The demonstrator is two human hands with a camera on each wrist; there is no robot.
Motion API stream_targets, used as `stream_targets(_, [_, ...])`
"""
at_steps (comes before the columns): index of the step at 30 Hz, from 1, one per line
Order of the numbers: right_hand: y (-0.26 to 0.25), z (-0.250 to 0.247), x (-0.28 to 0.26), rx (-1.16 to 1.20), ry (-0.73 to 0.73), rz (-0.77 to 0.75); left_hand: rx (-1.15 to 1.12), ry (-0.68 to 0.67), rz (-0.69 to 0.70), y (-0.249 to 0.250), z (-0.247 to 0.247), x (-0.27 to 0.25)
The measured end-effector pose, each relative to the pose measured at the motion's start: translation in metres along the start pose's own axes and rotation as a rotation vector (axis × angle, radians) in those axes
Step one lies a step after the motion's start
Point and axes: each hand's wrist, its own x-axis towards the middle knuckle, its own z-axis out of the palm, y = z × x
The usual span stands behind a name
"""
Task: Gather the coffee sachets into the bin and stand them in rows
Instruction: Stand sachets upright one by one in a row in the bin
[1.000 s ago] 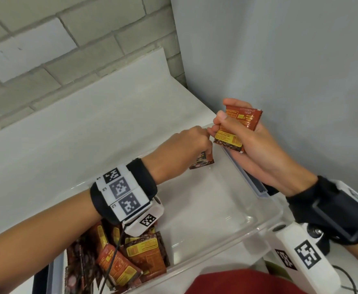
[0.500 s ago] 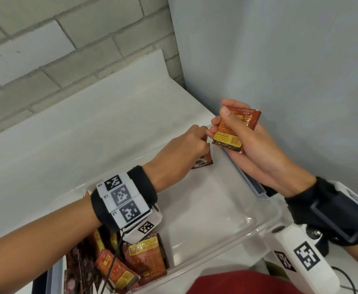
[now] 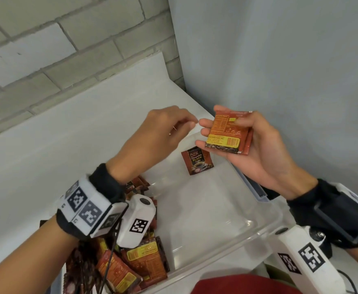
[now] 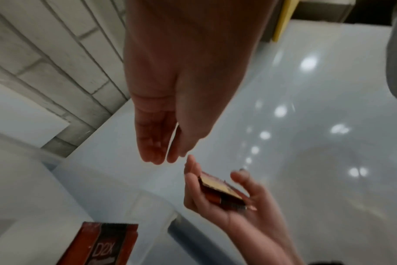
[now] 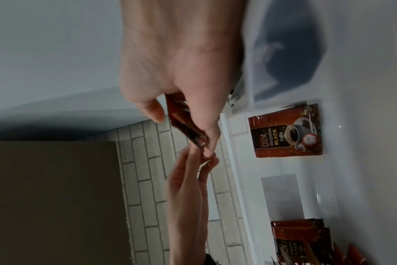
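Observation:
My right hand (image 3: 208,120) grips a small stack of red-brown coffee sachets (image 3: 226,132) above the far right corner of the clear plastic bin (image 3: 248,234). My left hand (image 3: 191,124) hovers just left of that stack, its fingers relaxed and holding nothing. One D2X sachet (image 3: 197,160) stands alone against the bin's far wall, below both hands. A loose pile of sachets (image 3: 135,262) lies at the bin's near left end. In the left wrist view the left hand's fingers (image 4: 156,143) are straight and bare. In the right wrist view the stack (image 5: 184,122) shows edge-on in my right hand.
The bin sits on a white counter (image 3: 67,145) in a corner, with a brick wall (image 3: 67,49) behind and a plain grey wall (image 3: 279,71) to the right. Something red (image 3: 243,285) lies at the frame's bottom edge.
My left hand let go of the single sachet in the bin's far corner and rose to the stack in my right hand. The sachet now stands alone.

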Motion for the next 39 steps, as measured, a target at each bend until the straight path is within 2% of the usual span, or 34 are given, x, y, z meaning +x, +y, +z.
stream_targets(2, [0.001, -0.002, 0.000, -0.022, -0.040, 0.032, -0.112, -0.009, -0.081, 0.007, -0.005, -0.002])
stream_targets(5, [0.003, -0.003, 0.001, -0.160, -0.042, 0.045, -0.325, -0.095, -0.206, 0.016, -0.006, -0.006])
stream_targets(7, [0.003, -0.002, 0.000, -0.243, -0.035, 0.040, -0.400, -0.118, -0.236, 0.016, -0.005, -0.008])
stream_targets(10, [0.004, 0.001, -0.002, -0.301, -0.047, 0.030, -0.489, -0.083, -0.256, 0.012, -0.007, -0.010])
stream_targets(16, [0.006, 0.006, -0.003, -0.327, -0.070, 0.036, -0.635, 0.027, -0.229, 0.010, -0.019, -0.014])
stream_targets(19, [0.006, 0.008, 0.000, -0.352, -0.051, 0.058, -0.678, 0.050, -0.157, 0.009, -0.021, -0.016])
stream_targets(22, [0.006, 0.007, 0.003, -0.312, -0.013, 0.085, -0.712, 0.025, -0.070, 0.010, -0.021, -0.018])
stream_targets(26, [0.006, 0.005, 0.000, -0.370, -0.043, 0.083, -0.718, -0.034, -0.006, 0.008, -0.017, -0.019])
stream_targets(32, [0.003, 0.003, -0.001, -0.378, -0.057, 0.043, -0.690, -0.041, -0.014, 0.000, -0.012, -0.020])
stream_targets(36, [0.005, 0.002, 0.000, -0.374, -0.037, 0.005, -0.684, -0.017, -0.074, -0.001, -0.013, -0.018])
stream_targets(39, [0.005, 0.001, 0.002, -0.364, -0.014, -0.019, -0.718, -0.047, -0.141, 0.005, -0.014, -0.018])
